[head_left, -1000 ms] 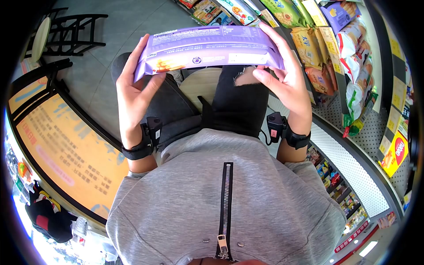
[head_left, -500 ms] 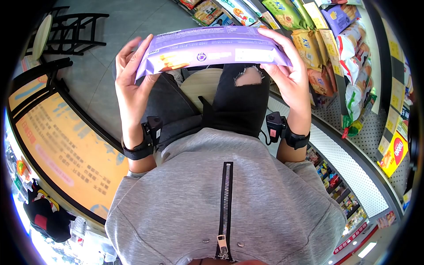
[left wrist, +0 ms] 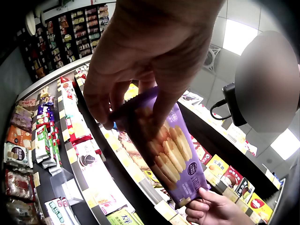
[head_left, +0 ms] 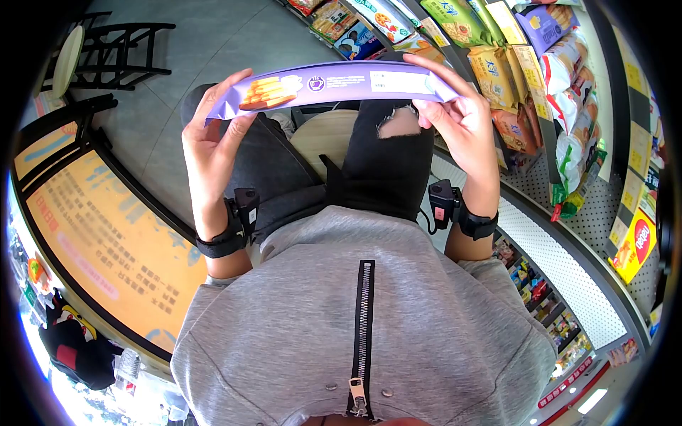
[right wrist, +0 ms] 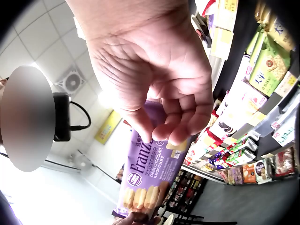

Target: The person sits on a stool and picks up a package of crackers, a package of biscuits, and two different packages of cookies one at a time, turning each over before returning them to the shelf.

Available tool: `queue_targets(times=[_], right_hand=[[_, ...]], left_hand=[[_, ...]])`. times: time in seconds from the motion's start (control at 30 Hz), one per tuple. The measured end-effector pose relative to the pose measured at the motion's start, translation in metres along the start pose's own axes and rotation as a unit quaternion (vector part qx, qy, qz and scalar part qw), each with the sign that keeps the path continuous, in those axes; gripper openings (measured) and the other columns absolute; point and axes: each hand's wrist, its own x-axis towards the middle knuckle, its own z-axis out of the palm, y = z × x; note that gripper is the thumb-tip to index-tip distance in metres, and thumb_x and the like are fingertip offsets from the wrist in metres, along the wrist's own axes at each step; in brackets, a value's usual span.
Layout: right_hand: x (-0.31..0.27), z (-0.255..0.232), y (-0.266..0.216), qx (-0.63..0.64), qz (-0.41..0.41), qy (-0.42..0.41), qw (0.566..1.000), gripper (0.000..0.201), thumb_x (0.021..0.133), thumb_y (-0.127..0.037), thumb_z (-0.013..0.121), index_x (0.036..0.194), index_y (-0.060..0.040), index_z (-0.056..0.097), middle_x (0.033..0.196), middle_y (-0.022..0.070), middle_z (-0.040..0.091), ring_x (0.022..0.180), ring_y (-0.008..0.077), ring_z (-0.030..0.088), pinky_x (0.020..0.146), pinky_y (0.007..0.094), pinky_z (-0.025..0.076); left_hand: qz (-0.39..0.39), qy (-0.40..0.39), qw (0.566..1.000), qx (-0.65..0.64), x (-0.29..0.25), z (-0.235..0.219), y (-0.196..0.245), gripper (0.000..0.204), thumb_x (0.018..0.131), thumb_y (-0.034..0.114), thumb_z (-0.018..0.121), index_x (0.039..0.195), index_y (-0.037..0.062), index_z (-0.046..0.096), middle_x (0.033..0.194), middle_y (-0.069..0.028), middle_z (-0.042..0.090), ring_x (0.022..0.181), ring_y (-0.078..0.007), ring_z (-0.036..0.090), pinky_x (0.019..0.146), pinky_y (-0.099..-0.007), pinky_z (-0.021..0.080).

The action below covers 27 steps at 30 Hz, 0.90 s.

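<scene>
A long purple cookie packet [head_left: 334, 84] is held up level over the lap, by one end in each hand. The left hand [head_left: 212, 145] pinches its left end, thumb on the near side and fingers behind. The right hand [head_left: 465, 131] grips the other end, with the index finger stretched along the top edge. In the left wrist view the packet [left wrist: 176, 157] shows a picture of finger cookies, and the left hand [left wrist: 150, 51] grips its upper end. In the right wrist view the packet [right wrist: 150, 164] reads "Franz" and "cheese chocolate flavor cookie" below the right hand [right wrist: 154, 75].
Shelves of bagged snacks, among them green packs [head_left: 458, 20] and yellow packs [head_left: 494, 74], run along the right. An orange printed tabletop [head_left: 106, 234] stands on the left, with black chairs [head_left: 124, 57] beyond. A round stool top [head_left: 323, 135] shows between the legs.
The packet has turned about its long axis: its small-print panel has gone from view, leaving the narrow strip with the cookie picture facing up. Both hands still hold the ends.
</scene>
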Motion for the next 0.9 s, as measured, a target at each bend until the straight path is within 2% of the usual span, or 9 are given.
queue_targets(times=[0.2,0.3,0.37,0.4,0.43,0.5,0.53,0.67,0.9], right_hand=[[-0.001,0.001,0.002,0.021,-0.001,0.004,1.0,0.037,0.078,-0.003,0.054,0.115,-0.0061,0.05,0.078,0.0006,0.052,0.062,0.0041,0.046,0.057,0.0206,0.048],[-0.002,0.0,0.005,0.008,-0.036,0.022,0.999,0.035,0.08,-0.006,0.054,0.114,-0.006,0.051,0.073,-0.0002,0.054,0.056,0.0037,0.045,0.049,0.0192,0.044],[-0.003,-0.006,0.002,-0.064,0.058,0.007,0.996,0.032,0.081,-0.014,0.055,0.113,-0.0062,0.052,0.064,-0.0019,0.055,0.049,0.0037,0.042,0.043,0.0172,0.037],[-0.004,-0.007,0.003,-0.107,0.093,0.014,0.99,0.029,0.081,-0.025,0.056,0.101,-0.0046,0.058,0.055,-0.0001,0.053,0.043,0.0054,0.039,0.041,0.0195,0.03],[-0.004,-0.009,0.005,-0.107,0.093,0.015,0.99,0.029,0.081,-0.025,0.056,0.101,-0.0046,0.058,0.055,-0.0001,0.053,0.043,0.0054,0.039,0.041,0.0195,0.03],[-0.004,-0.017,0.011,-0.25,0.161,-0.065,0.953,0.032,0.079,-0.032,0.058,0.088,-0.0022,0.062,0.053,0.0036,0.051,0.044,0.0069,0.038,0.042,0.0228,0.03],[-0.005,-0.019,0.013,-0.257,0.138,-0.059,0.955,0.035,0.078,-0.036,0.058,0.079,-0.0012,0.062,0.05,0.0055,0.048,0.044,0.0076,0.038,0.042,0.0253,0.029],[-0.009,-0.021,0.028,-0.153,0.051,-0.019,0.987,0.034,0.08,-0.034,0.057,0.08,0.0,0.061,0.055,0.0031,0.051,0.048,0.0056,0.042,0.044,0.0226,0.032],[-0.005,-0.018,0.018,-0.081,0.031,0.057,0.995,0.031,0.082,-0.029,0.055,0.082,0.0019,0.058,0.062,0.0001,0.055,0.054,0.0028,0.046,0.047,0.0192,0.037]], left_hand=[[0.008,-0.009,1.0,0.012,0.0,0.003,-0.001,0.037,0.074,0.003,0.06,0.11,-0.0017,0.052,0.109,-0.0099,0.052,0.099,-0.0155,0.047,0.086,-0.0265,0.037],[0.021,0.001,1.0,0.007,-0.002,0.004,-0.003,0.034,0.075,0.005,0.061,0.108,-0.0015,0.053,0.105,-0.0094,0.054,0.096,-0.0145,0.049,0.085,-0.0259,0.038],[-0.051,0.017,0.998,0.016,-0.007,0.003,-0.004,0.027,0.078,0.011,0.061,0.101,-0.0023,0.056,0.092,-0.0079,0.059,0.085,-0.0112,0.052,0.077,-0.0233,0.04],[-0.051,0.016,0.998,0.016,-0.007,0.003,-0.002,0.027,0.078,0.011,0.061,0.101,-0.0023,0.056,0.092,-0.0079,0.059,0.085,-0.0112,0.052,0.077,-0.0233,0.04],[-0.059,-0.003,0.996,0.068,-0.006,0.003,0.001,0.025,0.079,0.014,0.06,0.097,-0.0028,0.057,0.084,-0.0064,0.06,0.079,-0.0095,0.052,0.073,-0.0221,0.041],[-0.065,-0.02,0.99,0.121,-0.003,0.004,0.002,0.025,0.08,0.018,0.059,0.093,-0.0034,0.057,0.076,-0.0048,0.06,0.072,-0.0079,0.052,0.068,-0.021,0.041],[-0.065,-0.026,0.989,0.128,-0.003,0.005,0.001,0.027,0.081,0.02,0.059,0.091,-0.0039,0.057,0.073,-0.0043,0.059,0.069,-0.0073,0.051,0.065,-0.0206,0.041],[-0.097,-0.054,0.986,0.12,-0.003,0.008,0.008,0.03,0.084,0.025,0.055,0.089,-0.0042,0.056,0.07,-0.0022,0.056,0.065,-0.0056,0.047,0.06,-0.0199,0.04],[-0.106,-0.056,0.991,0.055,-0.002,0.018,0.006,0.03,0.087,0.026,0.05,0.089,-0.0036,0.055,0.07,-0.0003,0.053,0.063,-0.0048,0.044,0.057,-0.0196,0.038]])
